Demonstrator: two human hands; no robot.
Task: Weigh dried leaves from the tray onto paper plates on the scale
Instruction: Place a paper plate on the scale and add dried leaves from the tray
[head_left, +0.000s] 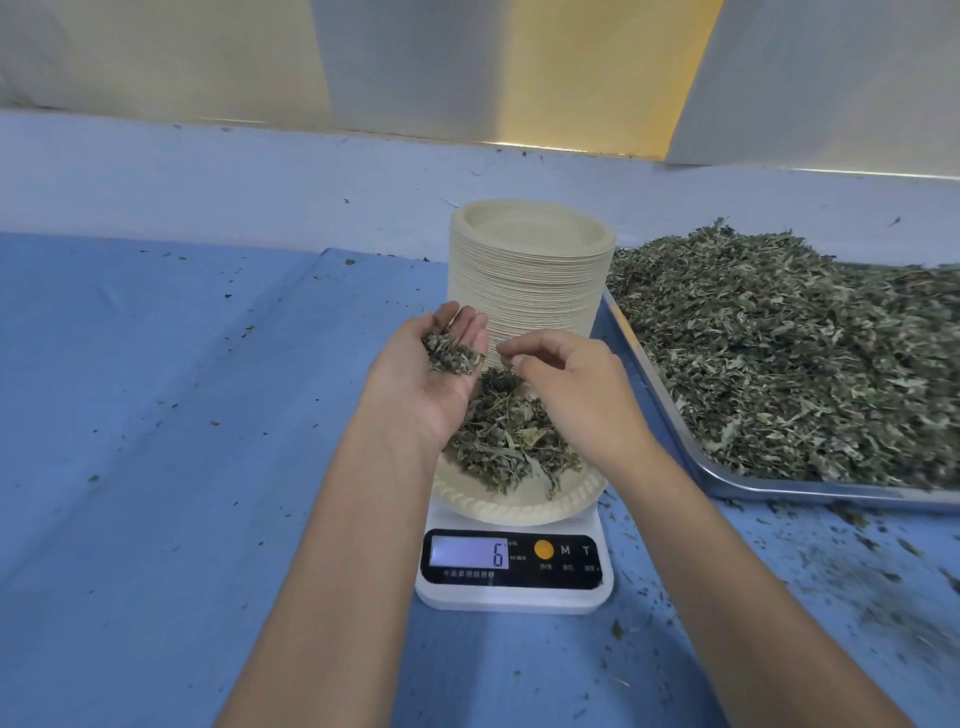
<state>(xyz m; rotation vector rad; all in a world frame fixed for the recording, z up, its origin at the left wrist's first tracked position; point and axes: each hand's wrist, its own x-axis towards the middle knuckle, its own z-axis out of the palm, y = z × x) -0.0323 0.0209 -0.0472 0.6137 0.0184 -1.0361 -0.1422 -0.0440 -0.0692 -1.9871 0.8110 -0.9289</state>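
Note:
A white digital scale (514, 566) stands on the blue cloth, its display reading 6. On it sits a paper plate (524, 506) with a heap of dried leaves (509, 441). My left hand (436, 374) hovers palm up over the plate's far left side, a small clump of dried leaves (452, 356) lying on its straight fingers. My right hand (571, 384) hangs over the plate's right side, fingers curled, the fingertips pinching a bit of leaf near the clump. The metal tray (727, 480) of dried leaves (789, 358) lies to the right.
A tall stack of paper plates (530, 270) stands just behind the scale, touching the tray's left corner. Leaf crumbs are scattered over the blue cloth (182, 415), thickest at the front right. A pale wall rises behind the table.

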